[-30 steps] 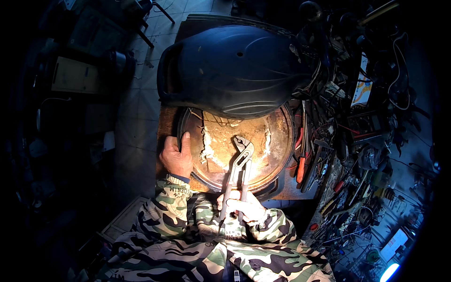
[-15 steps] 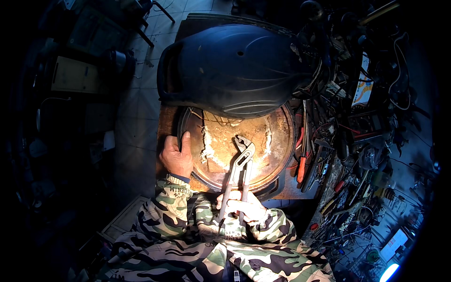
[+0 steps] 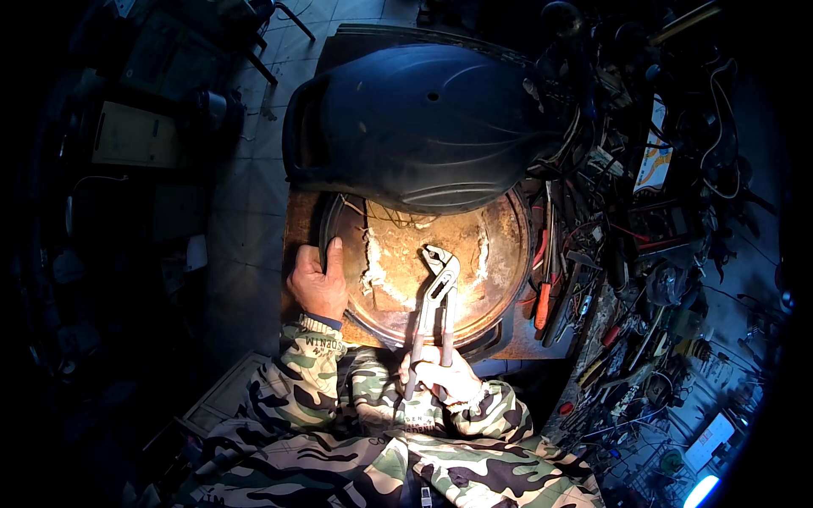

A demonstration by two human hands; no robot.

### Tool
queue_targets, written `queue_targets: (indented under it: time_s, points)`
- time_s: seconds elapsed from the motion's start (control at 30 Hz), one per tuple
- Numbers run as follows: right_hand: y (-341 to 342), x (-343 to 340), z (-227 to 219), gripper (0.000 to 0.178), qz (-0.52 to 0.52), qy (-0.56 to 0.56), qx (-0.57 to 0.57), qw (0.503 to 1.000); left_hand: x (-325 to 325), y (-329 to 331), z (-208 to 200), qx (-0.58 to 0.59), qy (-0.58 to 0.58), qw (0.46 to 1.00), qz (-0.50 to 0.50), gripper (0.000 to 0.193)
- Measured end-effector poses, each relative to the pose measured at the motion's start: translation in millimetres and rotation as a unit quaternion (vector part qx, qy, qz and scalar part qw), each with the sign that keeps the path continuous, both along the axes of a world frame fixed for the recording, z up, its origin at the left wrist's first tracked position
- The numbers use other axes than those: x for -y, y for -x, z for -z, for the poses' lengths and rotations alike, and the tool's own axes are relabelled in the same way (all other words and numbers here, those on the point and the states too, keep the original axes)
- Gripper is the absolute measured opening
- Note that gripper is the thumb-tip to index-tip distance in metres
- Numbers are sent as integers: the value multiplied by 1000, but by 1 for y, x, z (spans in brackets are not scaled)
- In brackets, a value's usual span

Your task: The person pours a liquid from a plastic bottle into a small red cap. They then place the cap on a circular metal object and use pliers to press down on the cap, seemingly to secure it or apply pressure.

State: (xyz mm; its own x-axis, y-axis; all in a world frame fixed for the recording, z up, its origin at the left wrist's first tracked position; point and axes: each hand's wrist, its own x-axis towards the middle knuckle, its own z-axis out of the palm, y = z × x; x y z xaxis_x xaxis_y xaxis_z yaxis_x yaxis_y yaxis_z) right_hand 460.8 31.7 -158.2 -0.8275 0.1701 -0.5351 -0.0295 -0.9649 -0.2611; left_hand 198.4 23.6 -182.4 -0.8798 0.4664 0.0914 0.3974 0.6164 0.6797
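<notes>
A round, rust-stained metal pan [image 3: 398,326] lies before me, with white crumbly residue along the inside. My left hand [image 3: 320,282] grips its left rim, thumb over the edge and the other fingers out of sight below. In my right hand [image 3: 447,377] is a pair of water pump pliers [image 3: 439,292], held by both handles near my body. Their jaws stand a little apart over the pan's middle, with nothing seen between them. A large dark plastic cover [image 3: 415,127] overlaps the pan's far part.
To the right, a crowded heap of tools holds a red-handled screwdriver [image 3: 543,305], a multimeter [image 3: 660,222] and loose wires. A white box [image 3: 654,161] stands farther back. Beneath the pan is a worn wooden bench top [image 3: 298,222]. Tiled floor [image 3: 246,203] shows on the left.
The pliers' handles have shifted slightly to the right and away from my body, with my right hand moving along. My left hand, the pan and the cover stay put.
</notes>
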Motion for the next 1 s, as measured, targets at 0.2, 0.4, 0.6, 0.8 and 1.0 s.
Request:
queue_targets:
  time_s: [0.2,0.4,0.6,0.8,1.0]
  points:
    - [-6,-6,-4,27,-6,23,12,1000,1,-1,2,6,-18,1000,-15,47]
    - [-8,-14,-11,46,-21,19,59,998,0,-1,-2,0,5,1000,-11,47]
    - [-11,-23,-6,46,-56,5,44,997,0,-1,-4,0,3,1000,-11,47]
    - [-12,-31,-3,44,-79,4,25,997,-1,-2,0,0,-9,1000,-11,45]
    - [-14,-28,-2,47,-59,17,18,998,1,-1,0,1,-15,1000,-11,44]
